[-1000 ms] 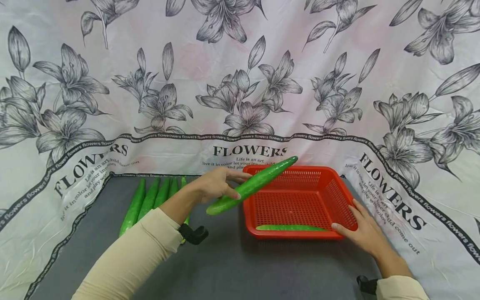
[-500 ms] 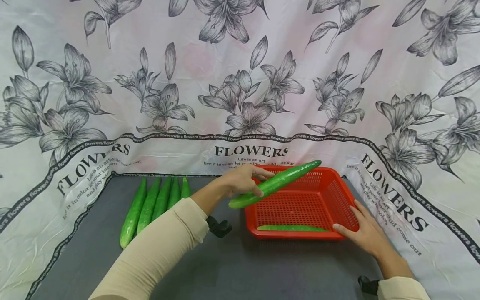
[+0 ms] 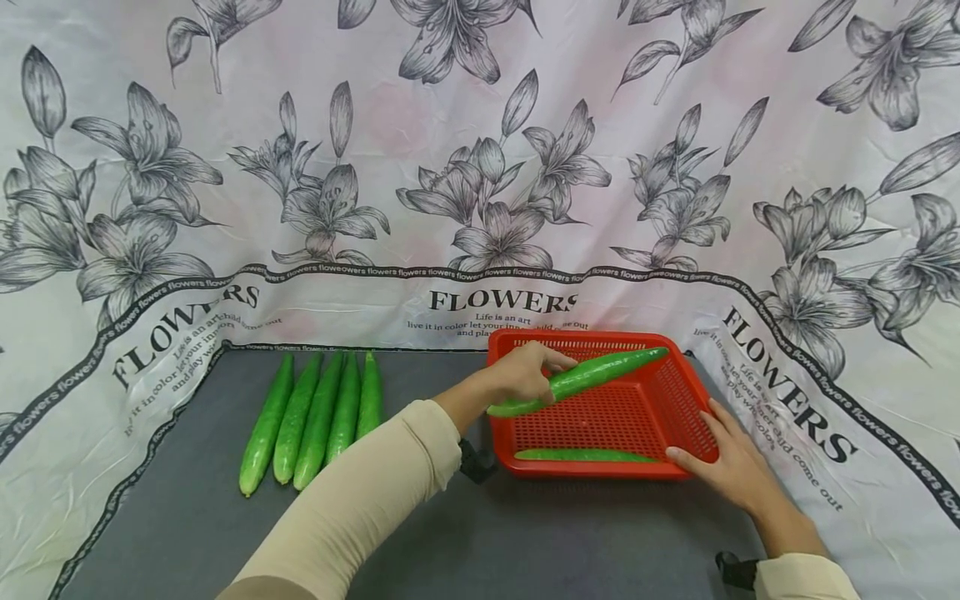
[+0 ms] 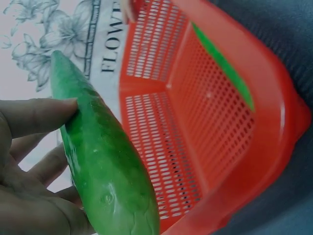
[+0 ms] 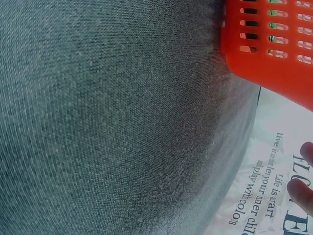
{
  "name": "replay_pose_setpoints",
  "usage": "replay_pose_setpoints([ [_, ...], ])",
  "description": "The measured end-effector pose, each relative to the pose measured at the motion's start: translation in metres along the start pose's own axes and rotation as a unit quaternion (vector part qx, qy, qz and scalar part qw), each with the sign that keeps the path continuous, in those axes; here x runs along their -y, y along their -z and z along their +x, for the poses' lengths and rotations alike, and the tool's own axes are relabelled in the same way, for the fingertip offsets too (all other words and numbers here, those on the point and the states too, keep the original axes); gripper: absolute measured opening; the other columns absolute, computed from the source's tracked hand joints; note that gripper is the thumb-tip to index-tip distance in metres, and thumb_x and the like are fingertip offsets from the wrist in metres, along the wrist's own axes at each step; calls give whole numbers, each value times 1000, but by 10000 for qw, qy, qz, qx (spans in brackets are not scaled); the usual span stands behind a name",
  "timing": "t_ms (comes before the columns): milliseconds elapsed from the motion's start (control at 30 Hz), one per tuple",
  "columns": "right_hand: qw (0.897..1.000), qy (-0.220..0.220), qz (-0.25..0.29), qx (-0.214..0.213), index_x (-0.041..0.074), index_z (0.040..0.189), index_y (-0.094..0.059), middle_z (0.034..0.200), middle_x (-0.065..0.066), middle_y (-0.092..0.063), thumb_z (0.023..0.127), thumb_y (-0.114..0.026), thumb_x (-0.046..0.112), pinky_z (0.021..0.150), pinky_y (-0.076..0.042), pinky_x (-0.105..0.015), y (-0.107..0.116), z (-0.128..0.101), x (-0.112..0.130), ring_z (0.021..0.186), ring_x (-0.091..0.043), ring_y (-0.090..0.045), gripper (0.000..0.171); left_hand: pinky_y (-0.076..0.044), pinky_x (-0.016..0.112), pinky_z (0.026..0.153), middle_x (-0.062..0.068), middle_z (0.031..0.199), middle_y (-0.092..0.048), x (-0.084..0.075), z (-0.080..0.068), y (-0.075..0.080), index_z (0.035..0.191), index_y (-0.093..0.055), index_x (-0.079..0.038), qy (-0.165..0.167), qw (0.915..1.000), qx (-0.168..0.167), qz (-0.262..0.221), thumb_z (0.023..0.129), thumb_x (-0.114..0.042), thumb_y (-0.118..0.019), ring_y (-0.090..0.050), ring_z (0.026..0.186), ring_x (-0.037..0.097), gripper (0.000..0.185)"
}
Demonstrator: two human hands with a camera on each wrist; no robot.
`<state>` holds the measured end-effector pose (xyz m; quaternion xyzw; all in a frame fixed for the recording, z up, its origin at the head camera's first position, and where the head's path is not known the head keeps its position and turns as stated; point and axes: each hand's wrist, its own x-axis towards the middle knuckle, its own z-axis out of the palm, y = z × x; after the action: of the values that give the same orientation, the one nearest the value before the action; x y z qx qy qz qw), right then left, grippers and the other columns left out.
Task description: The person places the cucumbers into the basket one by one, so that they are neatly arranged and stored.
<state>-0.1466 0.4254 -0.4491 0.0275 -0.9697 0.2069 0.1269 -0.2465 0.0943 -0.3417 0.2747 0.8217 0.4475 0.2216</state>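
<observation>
While the left hand (image 3: 525, 375) is gripping 1 cucumber (image 3: 592, 377) above the red basket (image 3: 678, 367)
The right hand (image 3: 731, 467), fingers flat, is bracing its corner; lowering level beside the lying cucumber (image 3: 581, 456) seems best.

Both arms wear long, cream-beige sleeves of smooth knit fabric, ending at the wrists. A black strap with a small mount — the wrist camera's fitting — sits under each cuff. The left hand (image 3: 525, 377) and right hand (image 3: 731, 467) are bare — no gloves, rings or watch.

The floral backdrop cloth (image 3: 480, 167) reads "FLOWERS" and "Life is an art".
</observation>
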Motion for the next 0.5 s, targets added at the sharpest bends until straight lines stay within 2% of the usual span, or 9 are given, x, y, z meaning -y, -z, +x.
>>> replay_pose_setpoints([
  [133, 10000, 0, 15, -5, -1, 132, -32, 140, -14, -17, 74, -62, 45, 76, -27, -58, -1, -1, 1, 116, -42, -26, 80, -45, 26, 61, 0, 108, -56, 8, 6, -11, 116, -57, -23, 41, 9998, -56, 179, 64, 10, -69, -50, 87, 12, 63],
  [300, 9999, 65, 65, -40, 0, 131, -33, 140, -13, -17, 74, -63, 44, 77, -27, -58, -3, 0, -1, 116, -41, -25, 78, -42, 25, 53, -5, 106, -57, 16, 13, -22, 115, -58, -24, 184, 9985, -56, 520, 64, 10, -66, -49, 78, 13, 62],
  [500, 9999, 97, 95, -82, -1, 131, -34, 140, -14, -17, 74, -63, 43, 78, -26, -58, -1, 0, 0, 117, -41, -24, 78, -38, 24, 47, -11, 102, -58, 22, 21, -32, 111, -61, -23, 84, 9959, -103, 897, 64, 10, -65, -47, 72, 13, 57],
])
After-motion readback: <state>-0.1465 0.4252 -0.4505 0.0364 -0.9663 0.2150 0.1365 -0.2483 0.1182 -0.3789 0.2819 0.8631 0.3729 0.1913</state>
